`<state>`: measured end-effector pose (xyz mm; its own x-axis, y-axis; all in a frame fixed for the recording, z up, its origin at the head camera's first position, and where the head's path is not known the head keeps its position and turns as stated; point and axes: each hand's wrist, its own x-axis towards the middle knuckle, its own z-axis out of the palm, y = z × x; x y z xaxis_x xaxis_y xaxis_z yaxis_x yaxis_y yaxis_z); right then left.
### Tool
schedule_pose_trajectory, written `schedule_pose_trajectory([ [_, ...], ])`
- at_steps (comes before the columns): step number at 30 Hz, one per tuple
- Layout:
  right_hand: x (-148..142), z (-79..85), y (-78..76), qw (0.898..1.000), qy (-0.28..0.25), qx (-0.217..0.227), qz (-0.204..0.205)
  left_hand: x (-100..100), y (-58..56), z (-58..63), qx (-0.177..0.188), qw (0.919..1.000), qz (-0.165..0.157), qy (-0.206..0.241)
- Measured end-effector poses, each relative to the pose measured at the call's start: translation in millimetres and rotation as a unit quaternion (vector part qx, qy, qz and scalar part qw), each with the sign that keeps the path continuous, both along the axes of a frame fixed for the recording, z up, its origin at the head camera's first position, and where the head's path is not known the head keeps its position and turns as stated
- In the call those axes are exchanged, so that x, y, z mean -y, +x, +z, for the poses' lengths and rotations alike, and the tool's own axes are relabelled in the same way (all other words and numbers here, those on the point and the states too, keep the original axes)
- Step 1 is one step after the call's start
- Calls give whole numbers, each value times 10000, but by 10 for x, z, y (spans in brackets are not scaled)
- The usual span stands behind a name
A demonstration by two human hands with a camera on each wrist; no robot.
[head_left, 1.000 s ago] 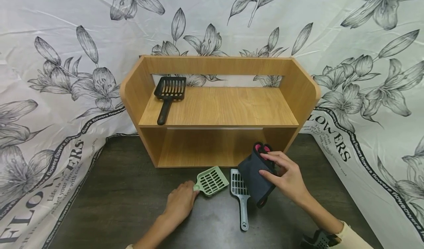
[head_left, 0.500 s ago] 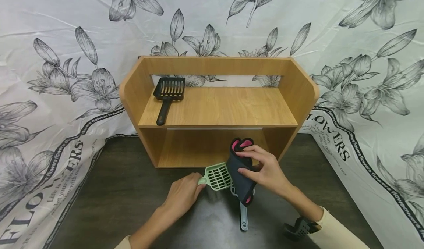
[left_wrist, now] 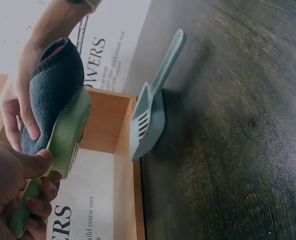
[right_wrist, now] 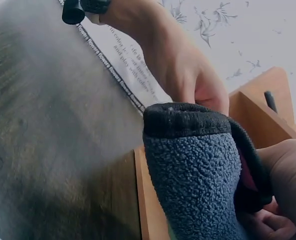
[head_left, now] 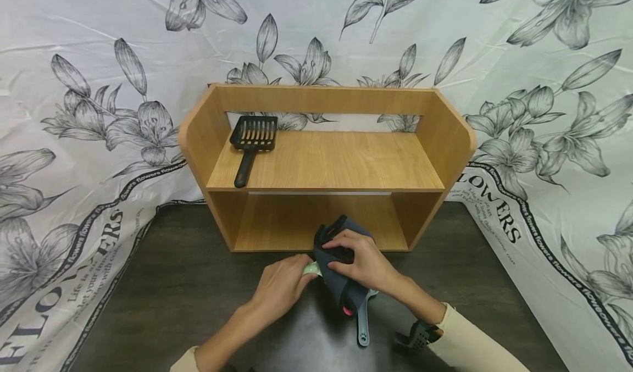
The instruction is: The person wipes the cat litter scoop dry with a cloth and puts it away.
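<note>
In the head view my left hand [head_left: 279, 285] grips the handle of a light green slotted litter scoop [left_wrist: 70, 137], its thumb along the handle in the left wrist view. My right hand [head_left: 365, 261] holds a folded dark blue-grey fleecy cloth [right_wrist: 192, 175] with black edging and a pink inner side. The cloth lies against the green scoop's head and hides most of it from above. Beneath and right of the cloth, a grey-blue litter scoop [left_wrist: 151, 122] rests on the table, only its handle showing in the head view.
A two-tier wooden shelf [head_left: 326, 163] stands behind the hands. On its upper board, at the left, lies a black slotted scoop [head_left: 245, 168]. The dark table [head_left: 183, 289] meets a floral-printed sheet [head_left: 94, 114] behind and at both sides.
My right hand has carried the cloth leftward onto the green scoop. My left hand has brought that scoop slightly right and now grips it by the handle. The grey-blue scoop stays put.
</note>
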<state>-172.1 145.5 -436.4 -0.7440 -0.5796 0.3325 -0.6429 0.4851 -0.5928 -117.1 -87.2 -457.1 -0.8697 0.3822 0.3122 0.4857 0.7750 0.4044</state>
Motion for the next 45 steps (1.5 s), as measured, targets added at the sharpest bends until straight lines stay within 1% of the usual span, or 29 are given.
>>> schedule_pose_trajectory([
  [4,-34,12,-25,9998,216,35,1,7,20,-18,-116,9999,62,-4],
  [7,-101,31,-47,9995,317,-52,-48,10,21,-18,-267,9996,99,-23],
  [11,-234,71,-62,9986,341,-260,-325,20,11,1,-414,9990,159,-7],
  [14,-340,119,-62,9974,262,-286,-613,34,-4,13,-431,9990,138,15],
  [18,-482,211,-52,9953,144,-195,-939,82,-33,16,-278,9996,62,-53],
  [19,-518,242,-49,9946,108,-229,-1010,100,-43,15,-215,9997,63,-74],
  [21,-584,318,-37,9926,-6,-359,-1164,142,-61,17,-80,9999,83,-112],
  [24,-648,455,-10,9892,-314,-635,-1282,200,-91,26,38,9998,147,-163],
  [26,-643,536,15,9877,-543,-821,-1218,223,-109,37,100,9996,159,-201],
  [30,-497,605,64,9878,-949,-1005,-713,204,-152,74,211,9995,105,-209],
  [33,-305,564,97,9883,-1105,-984,-367,139,-188,119,202,9997,-35,-162],
  [35,-172,501,109,9900,-1055,-899,-255,92,-208,151,163,9997,-141,-119],
  [37,-61,404,109,9925,-882,-826,-194,54,-219,177,110,9997,-220,-29],
  [41,48,221,90,9962,-504,-666,-253,27,-194,209,-33,9996,-271,71],
  [43,44,183,73,9966,-338,-664,-345,33,-176,209,-158,9995,-268,46],
  [45,11,181,49,9966,-225,-675,-415,44,-165,211,-324,9992,-239,20],
])
